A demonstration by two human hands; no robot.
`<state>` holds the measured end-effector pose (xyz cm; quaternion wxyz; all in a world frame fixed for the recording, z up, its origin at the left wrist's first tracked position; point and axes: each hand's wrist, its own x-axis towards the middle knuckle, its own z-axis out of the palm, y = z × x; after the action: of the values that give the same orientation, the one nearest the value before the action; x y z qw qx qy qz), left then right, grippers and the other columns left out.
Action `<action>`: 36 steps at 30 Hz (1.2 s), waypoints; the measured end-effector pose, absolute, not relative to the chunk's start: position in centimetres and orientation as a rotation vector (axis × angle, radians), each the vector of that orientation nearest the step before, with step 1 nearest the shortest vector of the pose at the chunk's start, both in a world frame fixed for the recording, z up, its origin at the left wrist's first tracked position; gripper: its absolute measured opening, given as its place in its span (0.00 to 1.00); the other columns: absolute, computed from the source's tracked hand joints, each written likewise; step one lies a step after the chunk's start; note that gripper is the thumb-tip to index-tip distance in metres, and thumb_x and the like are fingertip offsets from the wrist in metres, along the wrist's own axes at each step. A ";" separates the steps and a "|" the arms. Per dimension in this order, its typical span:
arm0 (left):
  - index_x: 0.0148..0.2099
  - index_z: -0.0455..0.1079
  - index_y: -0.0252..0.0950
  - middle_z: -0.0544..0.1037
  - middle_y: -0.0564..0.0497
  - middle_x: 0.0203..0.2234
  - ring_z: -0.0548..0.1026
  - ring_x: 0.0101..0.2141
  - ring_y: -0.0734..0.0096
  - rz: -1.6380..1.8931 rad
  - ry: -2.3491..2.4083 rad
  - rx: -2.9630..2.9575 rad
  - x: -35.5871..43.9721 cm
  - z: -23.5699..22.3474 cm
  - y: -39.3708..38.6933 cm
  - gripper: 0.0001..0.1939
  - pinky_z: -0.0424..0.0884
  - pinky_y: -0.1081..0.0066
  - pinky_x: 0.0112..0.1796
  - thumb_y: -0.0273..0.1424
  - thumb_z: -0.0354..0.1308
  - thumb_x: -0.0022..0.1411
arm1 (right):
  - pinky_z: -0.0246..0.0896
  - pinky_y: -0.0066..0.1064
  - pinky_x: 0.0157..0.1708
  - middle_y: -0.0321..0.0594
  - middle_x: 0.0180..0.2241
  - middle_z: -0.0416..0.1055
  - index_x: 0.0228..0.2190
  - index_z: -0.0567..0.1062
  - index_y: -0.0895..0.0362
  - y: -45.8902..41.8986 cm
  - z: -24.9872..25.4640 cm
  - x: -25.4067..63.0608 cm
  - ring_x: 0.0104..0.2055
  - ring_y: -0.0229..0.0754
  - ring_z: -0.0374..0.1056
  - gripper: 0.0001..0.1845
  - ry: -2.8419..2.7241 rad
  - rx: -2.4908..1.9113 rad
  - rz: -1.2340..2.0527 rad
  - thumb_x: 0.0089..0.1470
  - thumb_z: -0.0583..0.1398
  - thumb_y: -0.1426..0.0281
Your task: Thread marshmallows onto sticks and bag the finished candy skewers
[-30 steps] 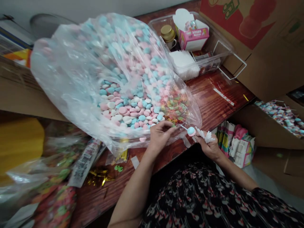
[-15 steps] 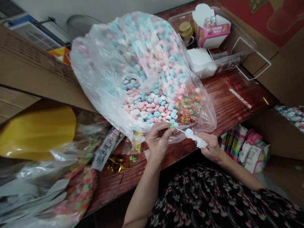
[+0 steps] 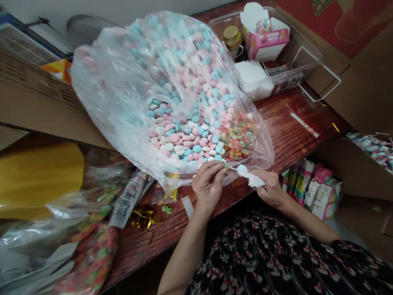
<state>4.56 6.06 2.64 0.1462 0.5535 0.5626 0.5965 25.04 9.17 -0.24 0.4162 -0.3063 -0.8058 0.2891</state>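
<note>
Between the fingertips of my left hand (image 3: 209,185) is a small green candy (image 3: 226,165), at the tip of a thin white stick (image 3: 233,168). My right hand (image 3: 272,187) is closed around the other end, where a pale blue candy (image 3: 242,168) and a crumpled white piece (image 3: 255,179) stick out toward the left. Whether that white piece is candy or tissue I cannot tell. Just behind both hands lies a large clear plastic bag (image 3: 106,88), its mouth toward me. It holds pink, white and blue button candies (image 3: 186,141) and small orange and green ring candies (image 3: 239,135).
A clear plastic bin (image 3: 310,61) holds a pink and white box (image 3: 268,39), a gold-lidded jar (image 3: 232,37) and a white stack (image 3: 251,76). Cardboard boxes flank the wooden table (image 3: 285,123). At left lie gold ties (image 3: 144,218) and bagged ring candies (image 3: 92,258).
My two hands have come slightly closer together, with the stick between them showing shorter. The whole view has shifted a little, moving the table's contents leftward.
</note>
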 end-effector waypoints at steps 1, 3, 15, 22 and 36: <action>0.39 0.79 0.40 0.80 0.50 0.36 0.78 0.38 0.71 1.718 1.596 1.497 4.5 2.4 6.1 0.05 0.76 0.68 0.39 0.29 0.66 0.58 | 0.72 0.29 0.38 0.39 0.36 0.80 0.43 0.75 0.55 9.2 -0.2 25.0 0.37 0.40 0.77 0.26 -2.016 -0.771 0.736 0.46 0.50 0.83; 0.38 0.79 0.41 0.80 0.50 0.36 0.78 0.38 0.69 1.700 1.514 1.303 4.2 1.9 6.1 0.04 0.76 0.67 0.40 0.31 0.66 0.58 | 0.72 0.30 0.39 0.39 0.37 0.80 0.44 0.75 0.54 9.3 -0.1 24.9 0.38 0.40 0.77 0.26 -2.032 -0.755 0.759 0.46 0.50 0.83; 0.54 0.71 0.44 0.78 0.55 0.30 0.78 0.32 0.74 1.573 1.164 0.716 8.1 1.0 6.0 0.31 0.76 0.72 0.37 0.35 0.74 0.47 | 0.70 0.29 0.34 0.37 0.31 0.77 0.39 0.79 0.55 8.5 -0.3 24.5 0.31 0.38 0.73 0.11 -1.828 -0.804 1.038 0.58 0.57 0.76; 0.57 0.68 0.42 0.78 0.53 0.33 0.78 0.36 0.72 1.476 1.176 0.882 8.9 1.3 6.0 0.30 0.75 0.70 0.42 0.36 0.70 0.53 | 0.69 0.31 0.32 0.36 0.25 0.74 0.36 0.81 0.55 8.4 -1.8 24.3 0.28 0.40 0.70 0.08 -1.652 -0.991 1.124 0.59 0.60 0.69; 0.41 0.71 0.33 0.74 0.40 0.38 0.70 0.44 0.51 0.288 2.652 2.027 -2.8 4.1 7.4 0.18 0.66 0.59 0.43 0.45 0.56 0.64 | 0.68 0.27 0.29 0.36 0.28 0.76 0.37 0.81 0.56 8.1 -2.7 25.2 0.26 0.37 0.70 0.09 -1.629 -0.995 1.063 0.59 0.60 0.70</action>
<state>-2.78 7.43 4.13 -0.1043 0.6017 0.7873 0.0855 25.23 8.06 -2.74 0.4603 -0.4042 -0.6619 0.4320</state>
